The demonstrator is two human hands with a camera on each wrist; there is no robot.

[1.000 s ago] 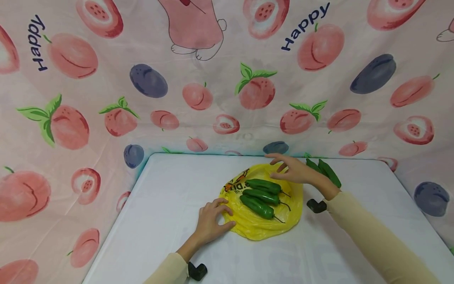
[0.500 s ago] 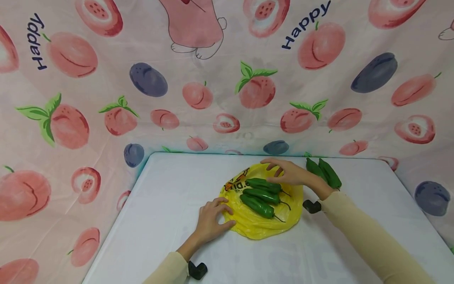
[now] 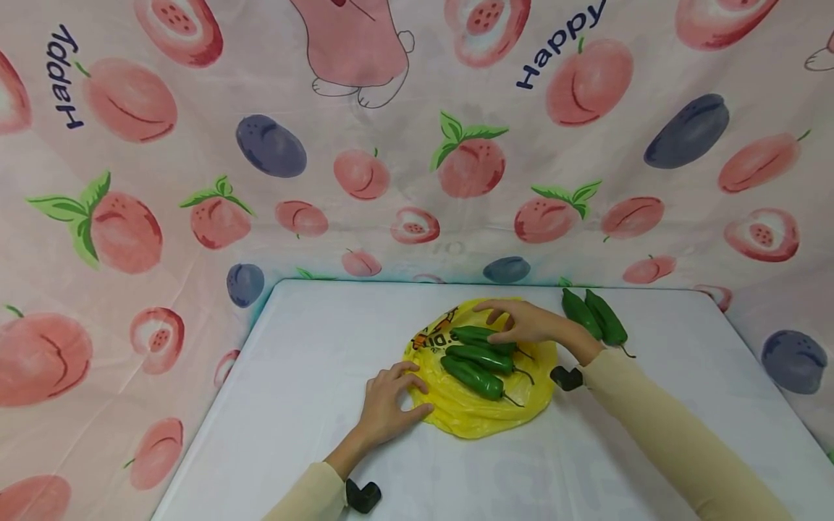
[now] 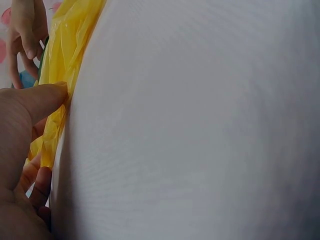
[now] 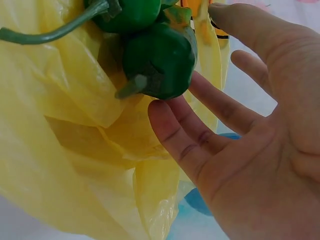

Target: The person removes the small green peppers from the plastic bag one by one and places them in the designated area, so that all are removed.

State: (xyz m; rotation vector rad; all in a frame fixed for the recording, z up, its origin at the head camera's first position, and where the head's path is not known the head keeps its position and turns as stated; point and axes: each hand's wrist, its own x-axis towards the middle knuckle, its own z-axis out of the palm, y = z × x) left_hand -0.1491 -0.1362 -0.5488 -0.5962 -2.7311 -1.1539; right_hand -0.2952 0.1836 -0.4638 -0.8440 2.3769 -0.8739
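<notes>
Three glossy green peppers lie together on a crumpled yellow plastic bag (image 3: 469, 420), their thin stems pointing right: a front one (image 3: 472, 379), a middle one (image 3: 481, 357) and a back one (image 3: 474, 334). My left hand (image 3: 386, 409) rests at the bag's left edge, thumb and fingers spread apart; its thumb (image 4: 50, 97) touches the plastic in the left wrist view. Over the back pepper reaches my right hand (image 3: 524, 322), fingers loosely bent and parted. In the right wrist view its fingertips (image 5: 161, 112) are right beside a pepper (image 5: 159, 60), thumb away.
Two more green peppers (image 3: 594, 315) lie at the table's back right, beyond the right wrist. The white-covered table (image 3: 293, 362) ends at a fruit-printed cloth (image 3: 391, 188) hanging behind. Dark wrist cameras (image 3: 363, 496) sit beside both wrists.
My right hand has moved left and down, from above the bag's far edge to the back pepper. The left hand and the peppers have stayed in place.
</notes>
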